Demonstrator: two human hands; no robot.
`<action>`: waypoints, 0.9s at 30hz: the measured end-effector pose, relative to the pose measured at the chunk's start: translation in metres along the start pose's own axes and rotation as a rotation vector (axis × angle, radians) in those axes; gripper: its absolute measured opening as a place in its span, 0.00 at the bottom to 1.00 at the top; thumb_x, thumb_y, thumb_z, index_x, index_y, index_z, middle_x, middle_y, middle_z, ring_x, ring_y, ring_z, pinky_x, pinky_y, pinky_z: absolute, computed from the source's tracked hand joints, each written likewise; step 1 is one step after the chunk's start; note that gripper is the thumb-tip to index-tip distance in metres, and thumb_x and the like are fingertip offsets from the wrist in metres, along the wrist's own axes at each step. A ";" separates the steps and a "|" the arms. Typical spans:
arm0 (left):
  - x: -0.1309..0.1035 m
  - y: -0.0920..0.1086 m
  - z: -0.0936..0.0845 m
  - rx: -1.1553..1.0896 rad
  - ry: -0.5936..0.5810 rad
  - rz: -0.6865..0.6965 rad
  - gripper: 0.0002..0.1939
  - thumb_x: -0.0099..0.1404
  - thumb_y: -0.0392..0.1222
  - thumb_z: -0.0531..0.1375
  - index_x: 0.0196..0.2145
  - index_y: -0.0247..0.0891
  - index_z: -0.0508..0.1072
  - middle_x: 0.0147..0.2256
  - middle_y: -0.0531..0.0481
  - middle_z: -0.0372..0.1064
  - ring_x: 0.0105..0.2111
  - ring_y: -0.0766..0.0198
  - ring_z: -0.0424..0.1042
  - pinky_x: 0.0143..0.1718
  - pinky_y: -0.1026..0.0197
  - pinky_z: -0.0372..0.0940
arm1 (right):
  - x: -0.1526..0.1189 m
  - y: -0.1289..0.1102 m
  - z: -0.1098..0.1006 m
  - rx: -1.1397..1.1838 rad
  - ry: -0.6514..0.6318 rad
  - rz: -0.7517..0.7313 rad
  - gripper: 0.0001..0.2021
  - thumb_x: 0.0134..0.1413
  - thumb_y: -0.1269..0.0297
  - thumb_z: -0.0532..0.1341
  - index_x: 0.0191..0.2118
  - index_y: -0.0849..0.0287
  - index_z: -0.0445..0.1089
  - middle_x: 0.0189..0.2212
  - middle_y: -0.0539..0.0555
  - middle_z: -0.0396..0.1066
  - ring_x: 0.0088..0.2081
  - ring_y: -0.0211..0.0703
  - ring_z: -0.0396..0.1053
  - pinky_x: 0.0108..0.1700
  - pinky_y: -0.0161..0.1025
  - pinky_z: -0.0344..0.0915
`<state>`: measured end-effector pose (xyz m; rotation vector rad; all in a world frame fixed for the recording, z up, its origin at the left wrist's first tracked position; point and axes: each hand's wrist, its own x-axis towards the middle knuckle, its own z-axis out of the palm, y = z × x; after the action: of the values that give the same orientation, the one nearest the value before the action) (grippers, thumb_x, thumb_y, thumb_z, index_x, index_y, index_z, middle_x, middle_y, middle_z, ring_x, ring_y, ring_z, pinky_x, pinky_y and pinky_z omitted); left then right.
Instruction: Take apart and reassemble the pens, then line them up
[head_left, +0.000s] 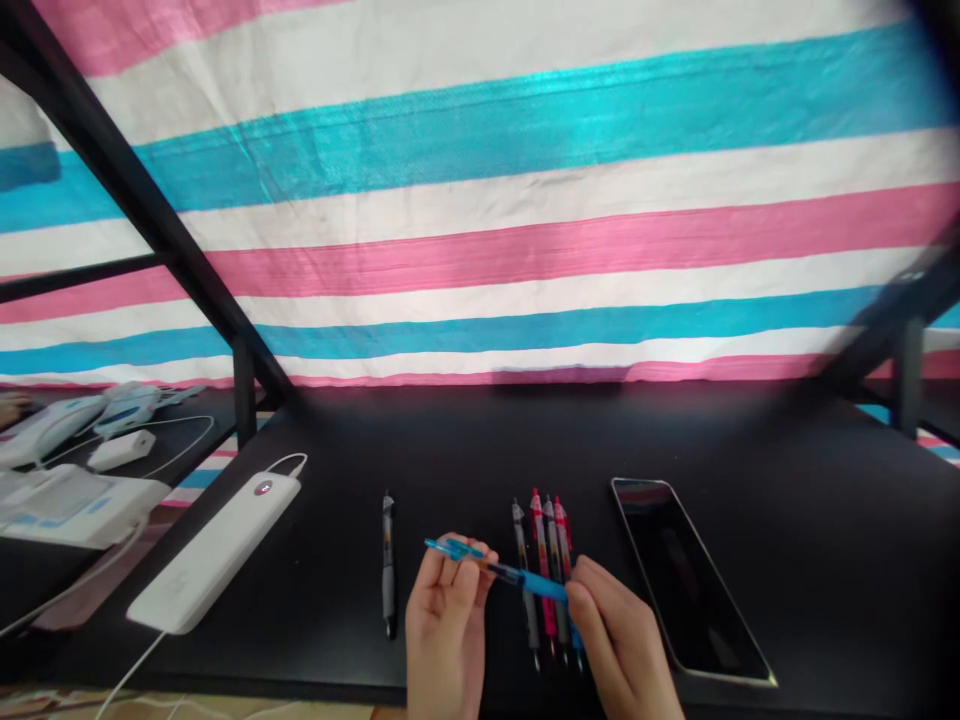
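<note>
A light-blue ballpoint pen [541, 586] is held between both hands above the black table. My left hand [450, 620] pinches its clear, clip end between thumb and fingers. At the other end, the thumb and fingers of my right hand [619, 630] are closed on the pen's blue grip, and they hide its tip. Under and beside my right hand lies a row of several pens, among them a grey-black pen [528, 600] and a pink-red pen [543, 570]. The row's right side is partly covered by that hand. One black pen [388, 565] lies alone to the left.
A smartphone [690, 580] with a dark screen lies at the right. On the left is a white power bank [217, 550] with cables. Farther left, white devices and a charger [121, 450] sit on another surface. Black frame bars and a striped sheet [525, 240] stand behind the table.
</note>
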<state>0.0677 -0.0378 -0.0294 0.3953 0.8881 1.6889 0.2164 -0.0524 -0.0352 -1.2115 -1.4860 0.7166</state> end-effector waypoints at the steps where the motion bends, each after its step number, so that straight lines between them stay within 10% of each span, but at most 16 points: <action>1: 0.000 0.000 0.000 0.000 -0.004 0.005 0.13 0.51 0.44 0.78 0.34 0.39 0.83 0.32 0.49 0.79 0.35 0.63 0.79 0.42 0.64 0.74 | 0.000 0.000 0.000 0.011 -0.002 0.004 0.21 0.73 0.58 0.53 0.24 0.55 0.61 0.23 0.48 0.61 0.25 0.39 0.60 0.27 0.35 0.57; 16: 0.003 0.038 -0.017 0.141 0.037 0.209 0.29 0.57 0.40 0.74 0.56 0.51 0.75 0.37 0.51 0.77 0.32 0.63 0.77 0.38 0.60 0.74 | -0.006 0.018 -0.012 0.033 0.096 0.150 0.18 0.70 0.49 0.56 0.34 0.55 0.73 0.24 0.51 0.70 0.25 0.41 0.68 0.24 0.33 0.62; 27: 0.026 0.065 -0.025 0.261 0.019 0.304 0.17 0.54 0.40 0.74 0.41 0.40 0.79 0.33 0.50 0.77 0.31 0.62 0.76 0.29 0.62 0.73 | -0.006 0.031 -0.013 0.056 0.060 0.120 0.13 0.64 0.52 0.62 0.45 0.56 0.75 0.25 0.51 0.75 0.25 0.44 0.75 0.22 0.32 0.67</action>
<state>-0.0017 -0.0278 -0.0033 0.7213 1.1104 1.8575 0.2385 -0.0502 -0.0614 -1.2765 -1.3447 0.7898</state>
